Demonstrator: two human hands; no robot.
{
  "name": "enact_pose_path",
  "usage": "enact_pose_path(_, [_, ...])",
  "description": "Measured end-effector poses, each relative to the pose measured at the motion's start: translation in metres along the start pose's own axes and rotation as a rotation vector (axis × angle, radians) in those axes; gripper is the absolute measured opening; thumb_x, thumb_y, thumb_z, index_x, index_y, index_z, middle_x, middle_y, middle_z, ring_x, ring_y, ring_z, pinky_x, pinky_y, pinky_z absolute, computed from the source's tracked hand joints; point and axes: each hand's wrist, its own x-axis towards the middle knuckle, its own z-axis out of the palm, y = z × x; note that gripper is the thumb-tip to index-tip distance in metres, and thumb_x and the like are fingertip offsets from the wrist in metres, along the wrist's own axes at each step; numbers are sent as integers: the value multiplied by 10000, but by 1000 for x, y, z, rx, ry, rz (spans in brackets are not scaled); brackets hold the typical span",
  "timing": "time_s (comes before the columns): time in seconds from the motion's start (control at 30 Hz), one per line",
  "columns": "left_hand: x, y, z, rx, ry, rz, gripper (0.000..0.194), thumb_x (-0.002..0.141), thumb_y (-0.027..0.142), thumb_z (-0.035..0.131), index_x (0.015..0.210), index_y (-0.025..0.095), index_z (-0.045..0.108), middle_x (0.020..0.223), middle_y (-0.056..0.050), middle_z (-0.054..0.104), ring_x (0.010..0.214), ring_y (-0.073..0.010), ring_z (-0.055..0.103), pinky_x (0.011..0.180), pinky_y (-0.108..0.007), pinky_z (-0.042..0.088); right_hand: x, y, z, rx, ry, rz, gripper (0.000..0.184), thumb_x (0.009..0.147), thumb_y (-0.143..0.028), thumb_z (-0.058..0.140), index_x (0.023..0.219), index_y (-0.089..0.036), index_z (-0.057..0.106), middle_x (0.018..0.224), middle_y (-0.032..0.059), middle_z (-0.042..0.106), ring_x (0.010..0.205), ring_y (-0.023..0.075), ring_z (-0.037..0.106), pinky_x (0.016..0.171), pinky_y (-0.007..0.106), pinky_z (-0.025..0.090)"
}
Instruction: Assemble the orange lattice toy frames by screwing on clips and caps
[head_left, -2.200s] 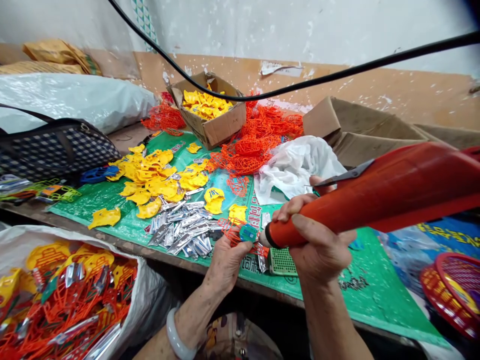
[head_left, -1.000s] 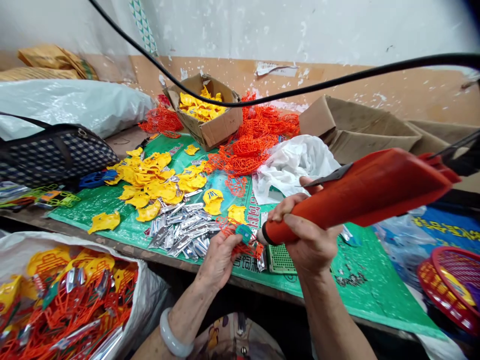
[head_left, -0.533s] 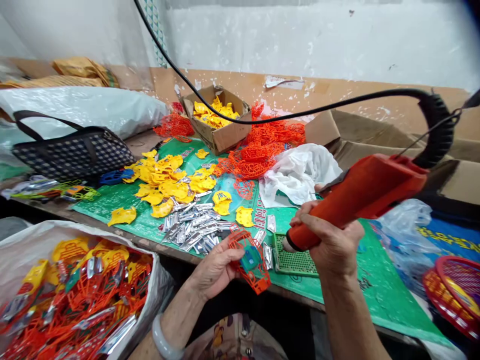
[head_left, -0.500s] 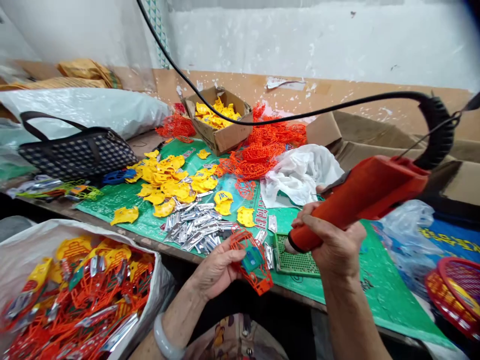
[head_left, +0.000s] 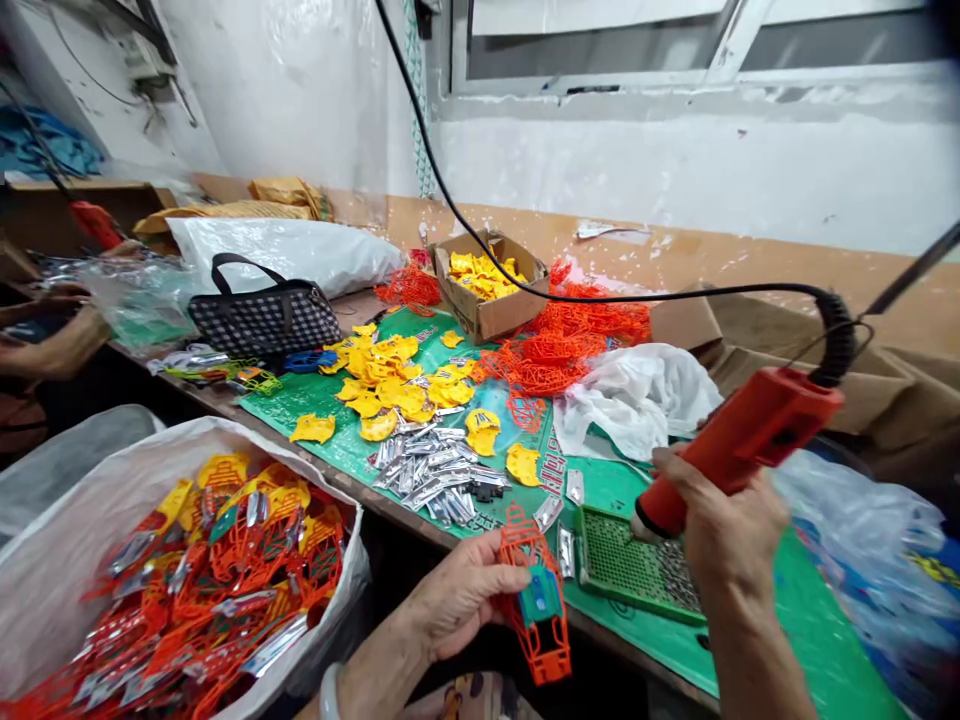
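Note:
My left hand (head_left: 472,590) pinches an orange plastic lattice frame (head_left: 551,655) with a teal-green block (head_left: 541,597) set in its middle, near the front edge of the table. My right hand (head_left: 727,520) is wrapped round an orange electric screwdriver (head_left: 739,445), hung on a black cord. The driver's nose points down over a green perforated tray (head_left: 600,580), which has many small screws (head_left: 681,575) at its right side. Whether the tip touches the tray is unclear. Silver metal-look pieces (head_left: 431,470) lie in a heap left of the tray, with yellow shell pieces (head_left: 390,375) behind them.
A white sack (head_left: 67,560) full of orange and yellow assemblies stands at the left. Behind are a cardboard box (head_left: 495,318) of yellow pieces, orange frames (head_left: 540,360), a white plastic bag (head_left: 637,395) and a checked bag (head_left: 262,320). A co-worker's arm (head_left: 67,340) shows far left.
The view has swung left and up, bringing in the window and the co-worker's arm. My left hand keeps the frame, now turned more upright. The screwdriver remains over the tray, where screws now show.

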Motion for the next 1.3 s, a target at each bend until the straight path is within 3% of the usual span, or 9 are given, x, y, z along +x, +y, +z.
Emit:
enact_pose_path(0.1, [-4,-1,-3,-21,22,32,264,756,183,728,1019,156,721,941,-85,732,702,-134,665,629,-237,555,-1,-3,1,-166,163,-224,582,673,-403,795,1180,-182,619,1097,113,610,988,319,576,813,449,484])
enact_pose_path(0.2, [-4,1,-8,-73,29,64,294,756,184,742,1046,144,717,961,-98,742,751,-151,681,727,-282,564,-17,2,16,-337,315,-663,827,719,-315,767,1436,-175,379,1356,194,423,1265,395,394,951,540,413])
enact_pose_path(0.27, [-4,3,-10,-99,31,98,321,752,165,749,1070,136,713,993,-110,745,804,-162,687,786,-291,553,-30,12,37,-503,82,-810,660,810,-284,667,1403,-159,404,1298,192,461,1229,355,425,985,538,391])
enact_pose_path(0.37, [-3,6,-14,-121,44,134,314,760,136,736,1073,122,711,995,-119,748,816,-161,685,798,-283,543,-44,31,75,-787,-643,-729,403,865,-183,518,1267,-184,544,1226,139,551,1144,273,484,960,419,420])
enact_pose_path(0.47, [-4,8,-19,-155,59,145,279,763,105,710,1042,104,716,969,-116,751,801,-157,682,796,-281,541,-48,48,106,-889,-882,-676,402,800,-96,514,1167,-217,624,1155,112,612,1034,254,537,837,351,447])
enact_pose_path(0.63, [-6,12,-26,-279,114,138,183,824,139,649,988,97,718,930,-101,749,760,-163,686,744,-293,562,-44,63,124,-995,-1027,-616,355,842,-47,415,1083,-162,649,1145,157,598,1028,259,543,833,337,425])
enact_pose_path(0.93, [-4,17,-24,-351,277,63,174,876,129,560,964,99,706,819,-73,761,640,-152,702,599,-252,570,-36,66,113,-990,-1108,-590,340,861,-53,421,1091,-159,649,1206,117,597,1105,220,541,903,315,417])
enact_pose_path(1.1, [-7,15,-24,-333,355,65,198,911,135,514,989,95,692,810,-75,767,640,-158,712,612,-268,584,-20,53,92,-960,-1144,-602,501,796,-45,456,1262,-183,578,1363,92,525,1173,191,511,923,264,400])
enact_pose_path(1.3, [-4,13,-18,-313,385,35,195,915,131,511,981,79,686,831,-94,773,668,-175,724,628,-279,592,-31,35,54,-1058,-1199,-610,295,746,-75,514,964,-168,690,1078,116,640,1024,266,538,799,345,409])
